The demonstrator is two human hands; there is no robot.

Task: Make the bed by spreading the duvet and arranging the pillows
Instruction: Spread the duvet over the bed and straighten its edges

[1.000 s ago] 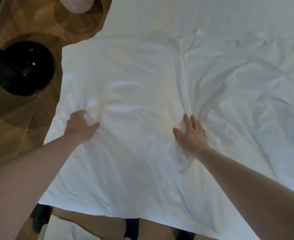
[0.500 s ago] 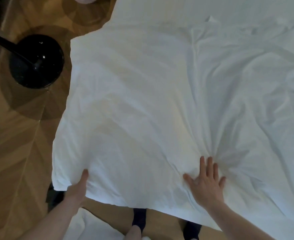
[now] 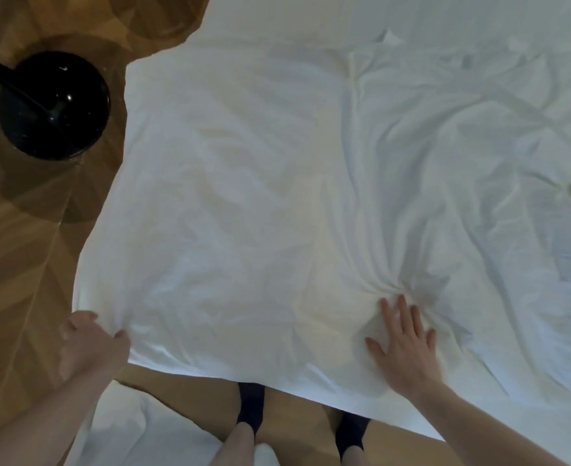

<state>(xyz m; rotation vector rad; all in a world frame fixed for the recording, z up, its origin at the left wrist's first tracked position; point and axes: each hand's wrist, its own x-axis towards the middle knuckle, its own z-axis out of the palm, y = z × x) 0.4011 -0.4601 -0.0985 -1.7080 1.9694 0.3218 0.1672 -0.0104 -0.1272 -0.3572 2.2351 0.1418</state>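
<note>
A white duvet (image 3: 260, 203) lies spread over the bed and fills most of the view, wrinkled toward the right. My left hand (image 3: 87, 344) grips its near left corner, thumb on top of the cloth and fingers curled under the edge. My right hand (image 3: 406, 344) lies flat on the duvet near the front edge with fingers spread, and creases radiate from its fingertips. No pillow on the bed is in view.
A black round lamp base (image 3: 55, 105) with a slanted pole stands on the wooden floor (image 3: 18, 264) left of the bed. White bedding (image 3: 136, 432) lies on the floor by my feet in dark socks (image 3: 250, 405).
Both hands slid back across the duvet toward its front edge. My left hand went from pressing flat on top to gripping the near left corner. The right hand stays flat.
</note>
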